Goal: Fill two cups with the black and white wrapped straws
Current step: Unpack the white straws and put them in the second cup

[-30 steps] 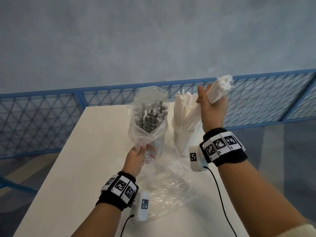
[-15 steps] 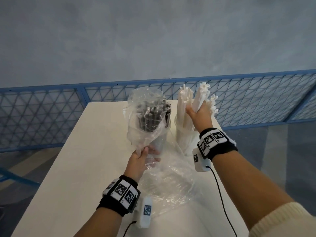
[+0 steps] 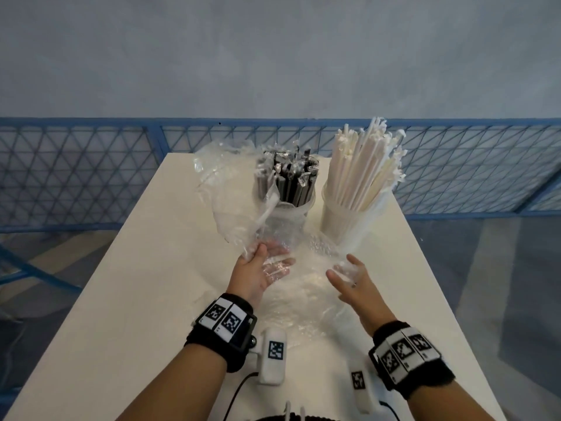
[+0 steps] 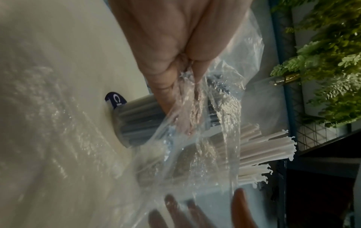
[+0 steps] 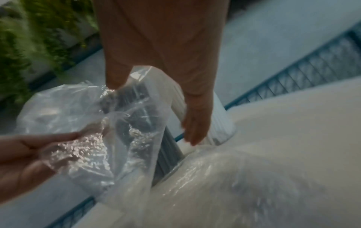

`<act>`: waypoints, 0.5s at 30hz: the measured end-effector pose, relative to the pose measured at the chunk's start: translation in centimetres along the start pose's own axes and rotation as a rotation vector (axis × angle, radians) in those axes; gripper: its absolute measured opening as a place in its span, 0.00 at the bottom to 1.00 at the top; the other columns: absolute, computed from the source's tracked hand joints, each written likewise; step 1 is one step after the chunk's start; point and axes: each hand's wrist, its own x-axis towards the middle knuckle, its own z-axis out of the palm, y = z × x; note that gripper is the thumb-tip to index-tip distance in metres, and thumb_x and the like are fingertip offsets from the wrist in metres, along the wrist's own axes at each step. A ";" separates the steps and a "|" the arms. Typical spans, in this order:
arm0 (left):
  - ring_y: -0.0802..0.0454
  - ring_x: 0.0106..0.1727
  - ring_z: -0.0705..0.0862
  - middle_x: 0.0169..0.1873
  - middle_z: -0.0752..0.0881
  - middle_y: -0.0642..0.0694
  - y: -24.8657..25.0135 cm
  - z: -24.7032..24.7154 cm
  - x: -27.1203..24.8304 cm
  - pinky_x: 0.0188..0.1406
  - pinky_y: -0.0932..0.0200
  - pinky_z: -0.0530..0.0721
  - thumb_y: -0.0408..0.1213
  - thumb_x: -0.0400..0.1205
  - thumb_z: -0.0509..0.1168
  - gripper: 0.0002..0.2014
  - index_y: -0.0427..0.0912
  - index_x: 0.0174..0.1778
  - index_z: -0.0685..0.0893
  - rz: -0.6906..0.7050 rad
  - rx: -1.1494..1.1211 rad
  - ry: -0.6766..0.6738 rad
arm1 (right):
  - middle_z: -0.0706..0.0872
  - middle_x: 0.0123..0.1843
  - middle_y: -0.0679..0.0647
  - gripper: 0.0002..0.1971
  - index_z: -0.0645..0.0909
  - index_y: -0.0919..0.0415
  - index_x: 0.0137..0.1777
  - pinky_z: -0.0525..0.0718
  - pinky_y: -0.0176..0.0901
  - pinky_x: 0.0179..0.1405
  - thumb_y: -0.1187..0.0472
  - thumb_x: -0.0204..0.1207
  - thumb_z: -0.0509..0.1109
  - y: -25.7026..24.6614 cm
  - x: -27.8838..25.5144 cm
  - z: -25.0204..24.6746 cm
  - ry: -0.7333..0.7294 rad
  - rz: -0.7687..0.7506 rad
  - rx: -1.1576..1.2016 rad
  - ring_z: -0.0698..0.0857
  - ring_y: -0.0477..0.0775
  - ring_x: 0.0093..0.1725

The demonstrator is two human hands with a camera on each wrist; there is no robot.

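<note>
- Two clear cups stand side by side near the far end of the white table point(image 3: 145, 268).
- The left cup point(image 3: 293, 212) holds the black straws point(image 3: 288, 180), which stand upright and packed together; their clear wrapper tips stick up above the rim.
- The right cup point(image 3: 340, 221) holds the white straws point(image 3: 361, 168), which fan outward and lean to the right at the top.
- A clear bag point(image 3: 230, 202) hangs in the air to the left of the black straws, touching the left cup's side.
- The left hand point(image 3: 258, 275) holds the lower end of that bag; in the left wrist view the thumb and fingers point(image 4: 175, 86) are pressed together, pinching the film.
- A second bag point(image 3: 303, 293) lies crumpled and flat on the table in front of the cups, between the two hands.
- The right hand point(image 3: 355, 281) is above this flat bag, near the base of the right cup, with its fingers point(image 5: 195, 123) straight and a little apart, holding nothing.
- Whether the right fingertips touch the film cannot be told; they are blurred.
- Both wrists carry black bands with marker tags point(image 3: 224, 320) and small white cameras point(image 3: 273, 357).
- A blue mesh fence point(image 3: 76, 168) runs behind the table, and green plants point(image 4: 328, 61) show beyond it in the wrist views.
</note>
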 end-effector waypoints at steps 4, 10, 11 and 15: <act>0.44 0.60 0.83 0.68 0.75 0.41 -1.2 -1.0 0.5 0.62 0.48 0.83 0.36 0.78 0.67 0.31 0.46 0.74 0.59 0.054 0.095 0.218 | 0.86 0.38 0.50 0.10 0.75 0.52 0.56 0.80 0.55 0.51 0.57 0.76 0.70 0.6 0.4 -0.5 0.008 -0.078 0.025 0.87 0.50 0.40; 0.40 0.75 0.62 0.74 0.64 0.36 0.8 -3.5 -1.3 0.77 0.46 0.59 0.44 0.61 0.80 0.47 0.42 0.74 0.64 0.739 1.084 0.545 | 0.78 0.30 0.50 0.05 0.78 0.51 0.47 0.80 0.39 0.38 0.64 0.78 0.67 0.0 0.5 -2.9 -0.077 -0.163 -0.236 0.78 0.45 0.28; 0.42 0.71 0.69 0.70 0.72 0.39 0.8 -3.7 -1.4 0.76 0.43 0.58 0.48 0.62 0.78 0.41 0.43 0.70 0.69 0.692 1.224 0.467 | 0.78 0.30 0.50 0.05 0.78 0.51 0.47 0.80 0.41 0.38 0.63 0.78 0.67 0.0 0.4 -2.9 -0.104 -0.162 -0.234 0.77 0.47 0.30; 0.49 0.29 0.80 0.28 0.81 0.43 0.6 -4.0 -1.8 0.43 0.51 0.83 0.46 0.75 0.70 0.14 0.40 0.39 0.75 0.361 0.999 0.241 | 0.78 0.32 0.51 0.02 0.79 0.53 0.46 0.80 0.48 0.42 0.61 0.78 0.67 -0.1 0.5 -2.8 -0.111 -0.154 -0.243 0.77 0.51 0.34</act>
